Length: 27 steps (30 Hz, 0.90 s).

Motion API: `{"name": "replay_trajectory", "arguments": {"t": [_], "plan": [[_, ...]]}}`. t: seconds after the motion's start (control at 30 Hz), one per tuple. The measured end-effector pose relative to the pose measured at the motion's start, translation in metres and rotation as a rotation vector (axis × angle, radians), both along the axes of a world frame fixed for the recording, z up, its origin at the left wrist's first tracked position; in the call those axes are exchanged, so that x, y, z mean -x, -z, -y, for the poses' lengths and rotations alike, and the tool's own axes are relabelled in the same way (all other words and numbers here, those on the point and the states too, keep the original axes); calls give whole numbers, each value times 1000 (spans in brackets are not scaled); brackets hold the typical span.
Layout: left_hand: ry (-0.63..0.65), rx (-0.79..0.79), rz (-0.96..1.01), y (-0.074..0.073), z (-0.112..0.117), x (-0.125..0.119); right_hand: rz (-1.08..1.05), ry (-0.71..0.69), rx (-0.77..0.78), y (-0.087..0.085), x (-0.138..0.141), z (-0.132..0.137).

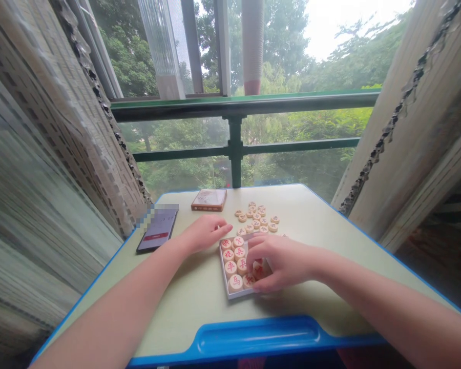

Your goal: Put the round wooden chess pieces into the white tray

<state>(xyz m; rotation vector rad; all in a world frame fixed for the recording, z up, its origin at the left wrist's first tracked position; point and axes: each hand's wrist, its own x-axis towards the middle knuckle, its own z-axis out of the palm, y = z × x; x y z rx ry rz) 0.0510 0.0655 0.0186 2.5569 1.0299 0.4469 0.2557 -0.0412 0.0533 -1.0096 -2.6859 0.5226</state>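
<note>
A shallow white box (223,271) stands on the table with round wooden xiangqi pieces in it. Red characters mark the pieces, such as the one at the near left corner (235,282). My right hand (278,261) reaches over the box's right side, fingers and thumb curled around a xiangqi piece (258,270) inside. That hand covers much of the right half of the box. My left hand (205,231) rests beside the far left corner of the box, fingers stretched to the right and holding nothing. Beyond the box lie several loose xiangqi pieces (256,217).
A phone (159,230) lies at the left of the pale table (330,246), which has a blue rim. Toward the back sits a flat brown box or lid (209,200). A blue tray groove (257,333) runs along the near edge. Curtains flank the window and green railing (235,148).
</note>
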Motion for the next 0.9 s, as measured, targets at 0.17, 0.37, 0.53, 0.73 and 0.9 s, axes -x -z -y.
{"name": "replay_trajectory", "arguments": {"t": [0.17,0.37,0.53,0.73,0.9], "plan": [[6,5,1,0,0,0,10,43,13,-4,-8,-3],[-9,32,10,-2,2,0,165,234,30,-8,-17,-8],[-5,5,-23,-3,3,0,167,193,66,-7,-12,-5],[4,4,-31,-3,3,0,132,163,44,-4,-11,-5],[-1,-9,-38,-3,4,0,152,190,36,-7,-15,-8]]}}
